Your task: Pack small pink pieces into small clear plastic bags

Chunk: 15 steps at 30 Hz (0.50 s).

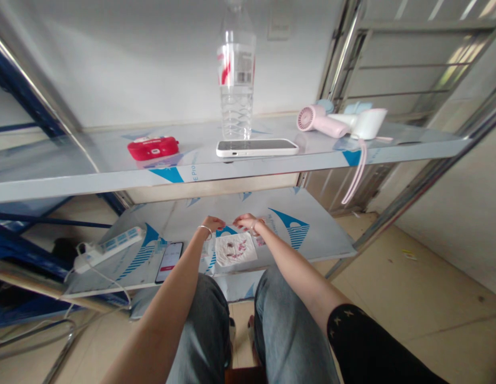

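Note:
On the lower shelf (208,210), a white tissue (226,258) lies spread out in front of me with small dark-red and pink pieces on it. My left hand (212,224), a bangle on its wrist, is just past the tissue's far left corner. Its fingertips are pinched together. Opposite it, my right hand (247,220) hovers over the far right part of the tissue, fingers also drawn into a pinch. A small gap separates the two hands. Whatever is between the fingertips is too small to make out. A clear packet (261,238) with pinkish contents lies beside my right wrist.
Left of the tissue are a lit phone (169,262) and a white power strip (112,248) with cables. The upper shelf (208,169) carries a red case (153,149), a white phone (257,148), a water bottle (237,80) and a pink handheld fan (322,121).

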Each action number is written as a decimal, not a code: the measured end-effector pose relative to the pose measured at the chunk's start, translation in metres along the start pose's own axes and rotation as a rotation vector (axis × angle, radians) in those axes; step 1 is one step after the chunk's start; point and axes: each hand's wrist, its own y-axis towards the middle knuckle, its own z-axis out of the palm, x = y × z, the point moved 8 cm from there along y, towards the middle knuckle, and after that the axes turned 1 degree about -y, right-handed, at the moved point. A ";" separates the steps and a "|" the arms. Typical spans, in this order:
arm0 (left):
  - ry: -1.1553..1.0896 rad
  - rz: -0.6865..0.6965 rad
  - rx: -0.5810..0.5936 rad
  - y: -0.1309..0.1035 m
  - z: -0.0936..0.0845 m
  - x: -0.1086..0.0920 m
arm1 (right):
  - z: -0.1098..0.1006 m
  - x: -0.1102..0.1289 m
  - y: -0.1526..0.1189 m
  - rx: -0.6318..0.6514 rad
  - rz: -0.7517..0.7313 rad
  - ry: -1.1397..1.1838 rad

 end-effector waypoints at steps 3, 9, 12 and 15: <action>-0.014 -0.010 0.042 -0.002 0.003 0.001 | 0.001 0.000 0.001 0.010 -0.005 0.037; -0.009 -0.013 0.080 -0.005 0.009 -0.001 | 0.009 0.000 0.004 0.029 0.007 0.040; 0.004 0.000 0.066 -0.005 0.009 -0.004 | 0.013 0.001 0.006 0.045 0.005 0.037; 0.013 0.024 0.041 -0.005 0.007 -0.006 | 0.016 0.002 0.006 0.059 -0.006 0.040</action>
